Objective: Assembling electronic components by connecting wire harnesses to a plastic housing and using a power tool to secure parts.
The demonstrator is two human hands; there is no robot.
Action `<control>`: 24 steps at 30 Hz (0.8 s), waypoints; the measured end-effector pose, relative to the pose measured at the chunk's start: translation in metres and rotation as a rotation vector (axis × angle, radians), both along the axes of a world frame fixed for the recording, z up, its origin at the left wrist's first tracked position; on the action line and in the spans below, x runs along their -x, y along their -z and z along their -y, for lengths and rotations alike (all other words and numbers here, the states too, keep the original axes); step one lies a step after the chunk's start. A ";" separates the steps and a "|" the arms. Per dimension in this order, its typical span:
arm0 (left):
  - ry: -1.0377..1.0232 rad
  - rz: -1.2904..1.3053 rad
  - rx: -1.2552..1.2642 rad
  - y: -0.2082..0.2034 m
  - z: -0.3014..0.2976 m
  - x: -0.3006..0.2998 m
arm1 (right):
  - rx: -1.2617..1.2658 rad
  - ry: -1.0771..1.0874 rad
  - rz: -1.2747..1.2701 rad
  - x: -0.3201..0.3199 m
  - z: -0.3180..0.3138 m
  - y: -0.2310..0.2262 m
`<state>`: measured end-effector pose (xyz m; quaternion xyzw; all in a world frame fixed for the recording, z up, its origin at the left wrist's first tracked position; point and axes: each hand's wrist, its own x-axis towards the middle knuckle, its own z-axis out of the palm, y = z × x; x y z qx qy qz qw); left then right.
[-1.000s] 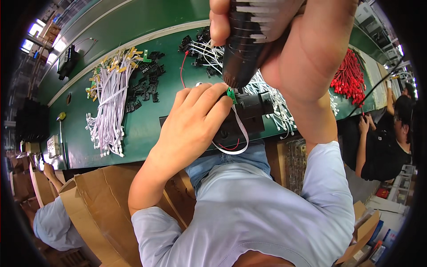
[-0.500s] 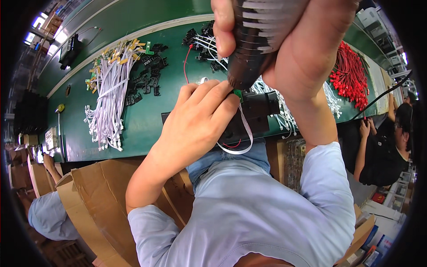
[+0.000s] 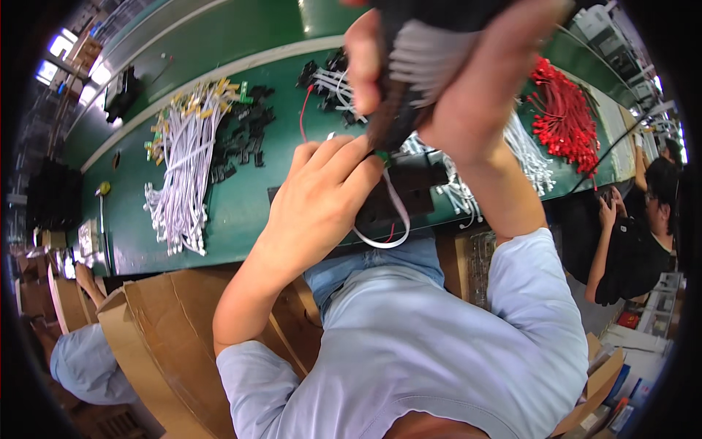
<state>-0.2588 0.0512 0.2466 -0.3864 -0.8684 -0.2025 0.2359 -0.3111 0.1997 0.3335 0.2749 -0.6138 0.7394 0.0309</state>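
Green bench (image 3: pixel 241 212) is running L to R across the view, curving w/ the lens. Brown cardboard (image 3: pixel 157 322) is sitting below its near edge, by your L elbow.

Your light-blue shirt (image 3: pixel 409 344) is filling the lower centre.

On the bench, far L: white wire bundle (image 3: pixel 183 175) is lying lengthwise w/ yellow-tipped ends at the top; black parts (image 3: pixel 245 143) are lying scattered just beside it. Far R: red wire pile (image 3: pixel 567 110) is lying well apart from your hands. More white wires (image 3: pixel 523 157) are spreading under and behind your R forearm.

Another person in a black top (image 3: pixel 629 241) is sitting at the R end of the bench, hands raised near their face.

Your right hand (image 3: pixel 475 95) is gripping a dark power tool (image 3: pixel 409 80), ribbed grey section showing btwn fingers; fingers are wrapped tight round the body, tip pointing down.

Your left hand (image 3: pixel 322 197) is resting at the bench edge, fingers together and pressing down on a black block (image 3: pixel 402 190), fingertips meeting a small green piece (image 3: pixel 382 155) right under the tool tip.

A white wire loop (image 3: pixel 391 227) is hanging off the block toward you; a thin red wire (image 3: pixel 302 110) is rising just beyond your L fingers.
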 end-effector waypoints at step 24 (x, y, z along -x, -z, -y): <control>0.011 0.638 -0.038 -0.031 0.018 0.025 | -0.887 -0.012 -0.115 0.029 -0.145 0.104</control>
